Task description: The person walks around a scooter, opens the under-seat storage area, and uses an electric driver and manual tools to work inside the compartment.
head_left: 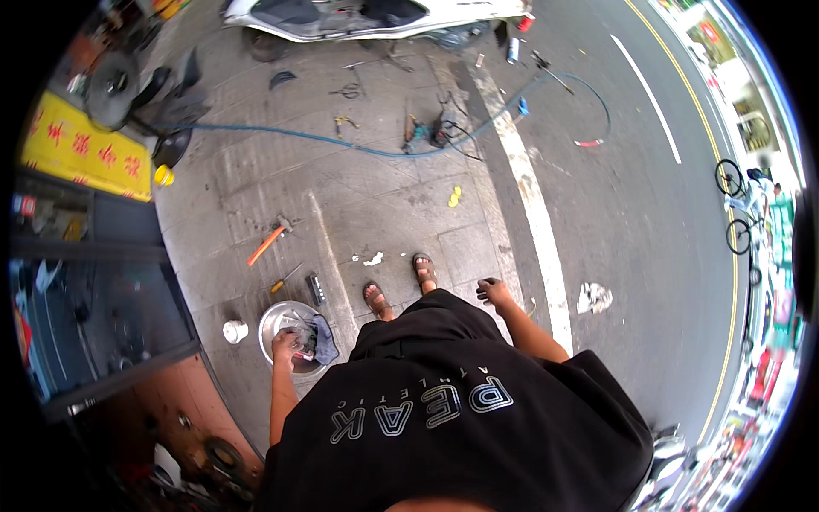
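Note:
My left hand (285, 343) is at a round metal basin (271, 320) lower left of my feet, fingers bent round a small reddish, dark item that I cannot make out. A blue-grey cloth (324, 341) lies in the basin with other small things. My right hand (491, 291) hangs out beside my right leg with its fingers apart and nothing in them. Near the basin are a white cup (235, 332), a yellow-handled screwdriver (281, 282) and a black oblong object (316, 288). An orange-handled hammer (266, 243) lies farther forward on the pavement.
A white scooter (367, 17) stands ahead. A blue hose (281, 134) crosses the pavement near scattered tools (418, 132). At left are a yellow sign (85, 145) and a glass cabinet (94, 316). At right are the curb (537, 222), road (657, 256) and a person with a bicycle (742, 196).

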The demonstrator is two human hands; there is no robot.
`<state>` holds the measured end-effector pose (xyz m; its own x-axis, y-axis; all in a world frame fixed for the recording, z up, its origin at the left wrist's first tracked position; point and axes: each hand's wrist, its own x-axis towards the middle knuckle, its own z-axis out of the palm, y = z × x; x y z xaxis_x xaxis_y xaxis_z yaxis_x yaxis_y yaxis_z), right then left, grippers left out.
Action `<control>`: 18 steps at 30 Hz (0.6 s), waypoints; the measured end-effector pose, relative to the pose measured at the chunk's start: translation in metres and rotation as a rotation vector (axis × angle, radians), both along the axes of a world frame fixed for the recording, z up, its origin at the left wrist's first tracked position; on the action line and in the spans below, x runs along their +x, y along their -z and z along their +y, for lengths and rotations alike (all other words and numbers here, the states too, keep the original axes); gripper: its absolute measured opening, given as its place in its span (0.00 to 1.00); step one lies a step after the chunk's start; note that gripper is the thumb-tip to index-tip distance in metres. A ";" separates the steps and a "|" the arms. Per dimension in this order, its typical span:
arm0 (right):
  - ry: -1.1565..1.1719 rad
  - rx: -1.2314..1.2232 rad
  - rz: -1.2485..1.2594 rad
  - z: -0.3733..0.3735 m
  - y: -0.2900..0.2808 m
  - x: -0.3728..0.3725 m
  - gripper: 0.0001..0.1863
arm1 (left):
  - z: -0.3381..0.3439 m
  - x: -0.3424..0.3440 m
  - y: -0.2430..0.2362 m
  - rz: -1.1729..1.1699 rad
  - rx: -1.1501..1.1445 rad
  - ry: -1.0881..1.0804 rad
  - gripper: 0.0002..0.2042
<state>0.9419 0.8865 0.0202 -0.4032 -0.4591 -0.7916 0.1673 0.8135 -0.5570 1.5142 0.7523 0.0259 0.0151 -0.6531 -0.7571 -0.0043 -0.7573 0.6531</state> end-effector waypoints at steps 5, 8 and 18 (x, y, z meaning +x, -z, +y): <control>0.002 0.011 0.121 0.015 -0.030 -0.026 0.18 | 0.025 -0.006 0.049 -0.022 0.166 -0.049 0.12; 0.051 0.019 0.103 0.026 -0.031 -0.042 0.15 | 0.047 -0.012 0.070 -0.061 0.080 0.171 0.14; 0.074 0.021 0.013 0.064 -0.005 -0.113 0.17 | 0.021 -0.135 0.045 -0.155 0.245 0.091 0.10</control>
<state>0.8285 0.9503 0.0256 -0.4455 -0.4108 -0.7955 0.2201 0.8110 -0.5421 1.3790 0.7732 -0.0190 0.0926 -0.4553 -0.8855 -0.1651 -0.8840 0.4373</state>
